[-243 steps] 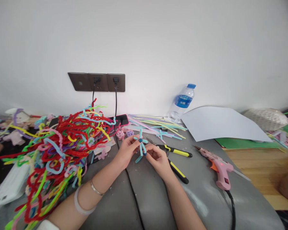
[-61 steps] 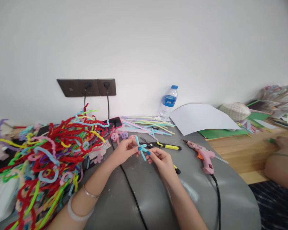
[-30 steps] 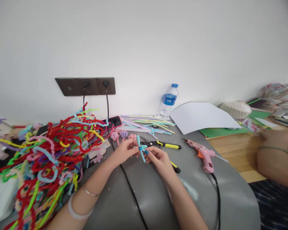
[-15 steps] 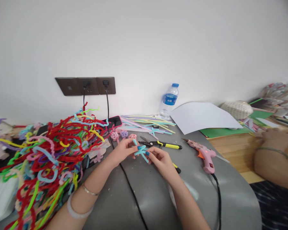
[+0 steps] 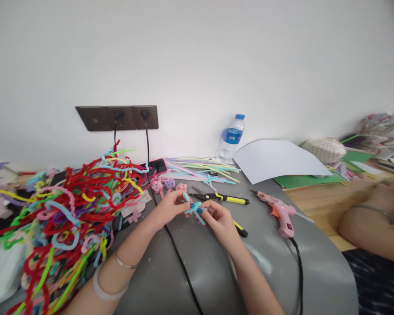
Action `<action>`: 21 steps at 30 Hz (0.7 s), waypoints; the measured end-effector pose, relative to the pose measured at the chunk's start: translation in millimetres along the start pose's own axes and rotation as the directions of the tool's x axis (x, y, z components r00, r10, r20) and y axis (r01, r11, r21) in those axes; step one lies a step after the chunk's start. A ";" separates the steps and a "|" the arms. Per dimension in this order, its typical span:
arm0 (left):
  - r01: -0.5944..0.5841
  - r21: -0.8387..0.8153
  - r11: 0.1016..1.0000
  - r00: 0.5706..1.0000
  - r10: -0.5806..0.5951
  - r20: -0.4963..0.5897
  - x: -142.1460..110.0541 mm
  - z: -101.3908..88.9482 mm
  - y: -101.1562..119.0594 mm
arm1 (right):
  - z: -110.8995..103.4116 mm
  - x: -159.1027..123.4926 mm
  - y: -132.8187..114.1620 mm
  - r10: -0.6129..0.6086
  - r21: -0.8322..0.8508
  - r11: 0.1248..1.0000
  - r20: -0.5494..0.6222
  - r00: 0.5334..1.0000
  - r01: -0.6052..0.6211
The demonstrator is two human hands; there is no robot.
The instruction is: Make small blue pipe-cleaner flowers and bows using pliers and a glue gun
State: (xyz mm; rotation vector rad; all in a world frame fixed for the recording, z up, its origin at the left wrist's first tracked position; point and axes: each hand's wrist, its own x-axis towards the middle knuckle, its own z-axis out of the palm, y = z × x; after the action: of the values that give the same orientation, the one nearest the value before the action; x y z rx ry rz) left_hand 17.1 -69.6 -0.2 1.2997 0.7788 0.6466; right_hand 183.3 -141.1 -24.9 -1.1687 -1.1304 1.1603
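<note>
Between my two hands is a light-blue pipe cleaner piece point(image 5: 194, 210), its strands crossed in the middle. The fingers of my left hand point(image 5: 174, 205) pinch it from the left. From the other side my right hand point(image 5: 218, 216) grips it between thumb and fingers. Just behind them lie yellow-and-black pliers point(image 5: 230, 199), partly covered by my right hand. Small pink and purple pipe cleaner flowers point(image 5: 169, 183) rest beyond my left hand. Farther back, straight pastel pipe cleaners point(image 5: 203, 168) are spread out, with another light-blue crossed piece point(image 5: 210, 180) among them.
A large tangle of coloured pipe cleaners point(image 5: 82, 201) covers the left side. On the right lies a pink glue gun point(image 5: 284, 218) with a black cord. A water bottle point(image 5: 231, 138) and white paper point(image 5: 279, 159) are at the wall. Another person's arm point(image 5: 371, 223) rests at the far right.
The strands of the light-blue piece have turned slightly between my fingers, and my fingertips have shifted closer to the crossing. The other person's arm has moved a little left.
</note>
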 end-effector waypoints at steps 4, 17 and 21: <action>-0.006 -0.003 1.000 0.999 0.006 -0.036 0.9 0.2 -0.3 | -0.3 0.0 1.2 0.038 0.022 0.999 -0.007 0.999 -0.038; -0.054 -0.200 0.978 0.985 0.019 -0.171 6.3 -2.6 -2.8 | -1.8 6.3 10.1 0.013 0.127 0.992 -0.162 0.987 0.008; -0.067 -0.213 0.975 0.971 0.015 -0.237 7.5 -5.7 -4.9 | 15.9 -39.3 -6.1 -0.067 0.095 0.992 -0.166 0.984 0.084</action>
State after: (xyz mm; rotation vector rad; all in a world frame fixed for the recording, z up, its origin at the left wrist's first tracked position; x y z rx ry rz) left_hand 17.0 -61.1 -6.5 1.0504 0.8470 0.9060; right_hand 165.1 -179.4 -19.2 -1.1116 -0.9721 1.0332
